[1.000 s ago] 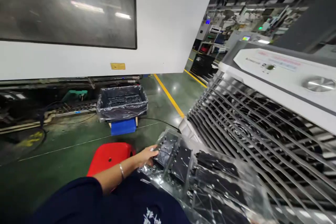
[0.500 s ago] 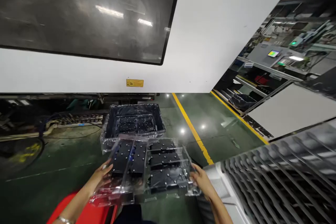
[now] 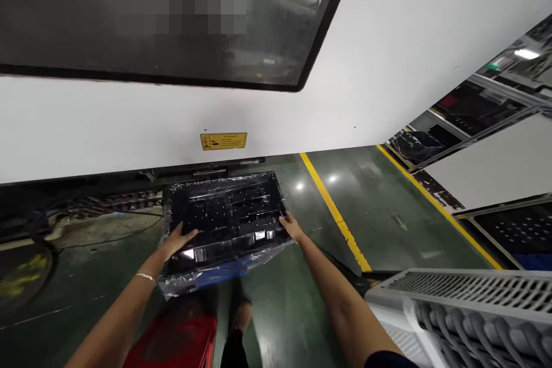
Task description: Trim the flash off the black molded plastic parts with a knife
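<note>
The left hand (image 3: 181, 238) and right hand (image 3: 292, 227) lie with fingers spread on opposite edges of a clear plastic tray of black perforated plates (image 3: 228, 221); whether they grip it, I cannot tell. The tray sits within a plastic-lined bin (image 3: 172, 282) on a blue stand (image 3: 219, 277). A bangle (image 3: 145, 277) circles the left wrist. Above, on the white machine panel (image 3: 366, 92), a yellow warning label (image 3: 223, 141) carries text too small to read. A red stool (image 3: 172, 342) stands below the hands.
</note>
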Available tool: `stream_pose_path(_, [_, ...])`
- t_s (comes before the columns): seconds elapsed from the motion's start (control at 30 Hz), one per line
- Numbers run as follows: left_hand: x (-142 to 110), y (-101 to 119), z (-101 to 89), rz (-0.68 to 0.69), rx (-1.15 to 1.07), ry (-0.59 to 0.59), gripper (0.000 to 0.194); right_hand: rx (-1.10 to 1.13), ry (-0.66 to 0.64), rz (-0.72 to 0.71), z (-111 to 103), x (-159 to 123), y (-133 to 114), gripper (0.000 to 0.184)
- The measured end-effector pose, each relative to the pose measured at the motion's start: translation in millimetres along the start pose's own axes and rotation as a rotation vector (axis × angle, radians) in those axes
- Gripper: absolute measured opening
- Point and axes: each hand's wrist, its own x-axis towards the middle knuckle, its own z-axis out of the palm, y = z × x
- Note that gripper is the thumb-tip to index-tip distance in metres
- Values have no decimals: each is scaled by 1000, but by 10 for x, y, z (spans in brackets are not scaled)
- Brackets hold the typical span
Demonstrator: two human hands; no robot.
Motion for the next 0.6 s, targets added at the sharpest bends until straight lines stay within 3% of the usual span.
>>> stream_pose_path(0.1, [-50, -104, 418, 91, 265, -96, 86, -165, -18, -4, 171, -134, 203, 65])
stream_pose_path(0.2, [-135, -145, 756, 238, 636, -185, 81, -299, -38, 9, 257, -234, 315, 53])
stream_pose_path(0.33, [-21, -59, 954, 415, 892, -48, 74, -392, -15, 38, 328, -111, 260, 30])
stream_pose_path(0.4, [46, 12, 1025, 438, 930, -2, 74, -396, -20, 20, 376, -107, 206, 29])
stream_pose_path(0.47, [62, 87, 1132, 419, 878, -37, 69, -375, -41, -22, 423, -242, 190, 25])
stream_pose_path(0.6, [21, 242, 1412, 424, 779, -204, 44, -328, -56, -85, 448, -869, 399, 28])
